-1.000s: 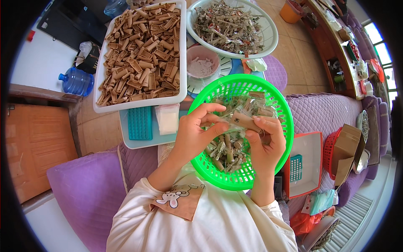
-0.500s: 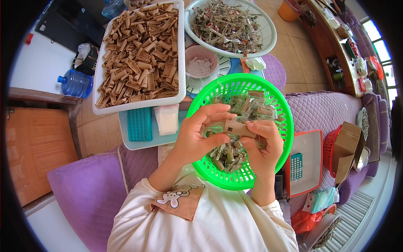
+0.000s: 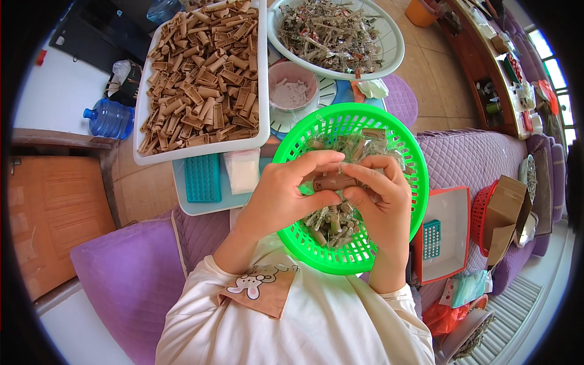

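Observation:
Above a bright green plastic basket in front of me, a small brown tube lies crosswise between my hands, in what looks like a clear wrapper. My left hand grips its left end, thumb below and fingers above. At the other end my right hand pinches with bent fingers, which hide that end. Both sets of fingertips nearly meet over the tube. Inside the basket, under and behind my hands, are clear-wrapped brown pieces, several of them partly hidden.
Beyond the basket at left stands a white tray heaped with brown half-tubes. A pale round basket of shiny wrapped pieces sits behind, near a pink tub. Teal racks lie at left; a red-edged box is at right.
My right hand's fingers have come over the tube's right end and closer to my left fingertips. The tube shows less than before. The green basket appears slightly shifted to the right.

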The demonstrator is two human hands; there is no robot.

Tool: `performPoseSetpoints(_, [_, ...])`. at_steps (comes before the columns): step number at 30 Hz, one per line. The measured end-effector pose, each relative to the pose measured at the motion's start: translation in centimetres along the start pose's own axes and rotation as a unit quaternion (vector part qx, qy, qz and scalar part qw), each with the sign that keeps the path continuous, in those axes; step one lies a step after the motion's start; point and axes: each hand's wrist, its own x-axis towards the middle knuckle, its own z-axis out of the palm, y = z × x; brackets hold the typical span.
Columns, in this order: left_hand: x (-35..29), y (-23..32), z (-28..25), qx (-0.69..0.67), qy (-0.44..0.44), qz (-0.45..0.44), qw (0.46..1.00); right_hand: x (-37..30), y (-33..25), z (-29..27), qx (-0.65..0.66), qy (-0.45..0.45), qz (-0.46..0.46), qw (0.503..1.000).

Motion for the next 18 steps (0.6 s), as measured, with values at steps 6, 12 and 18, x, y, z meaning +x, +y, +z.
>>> performPoseSetpoints(6, [0.1, 0.0, 0.3, -0.164, -0.025, -0.090, 0.982, 0.4, 0.3, 0.4, 0.047, 0.050, -0.009, 0.998])
performPoseSetpoints(12, [0.1, -0.4, 1.0, -0.222, -0.022, -0.094, 0.970, 0.4, 0.9, 0.1, -0.035, 0.077, -0.081, 0.993])
performPoseSetpoints(18, [0.3, -0.6, 1.3, -0.293, 0.008, -0.095, 0.951, -0.3, 2.0, -0.1, -0.053, 0.030, -0.077, 0.995])
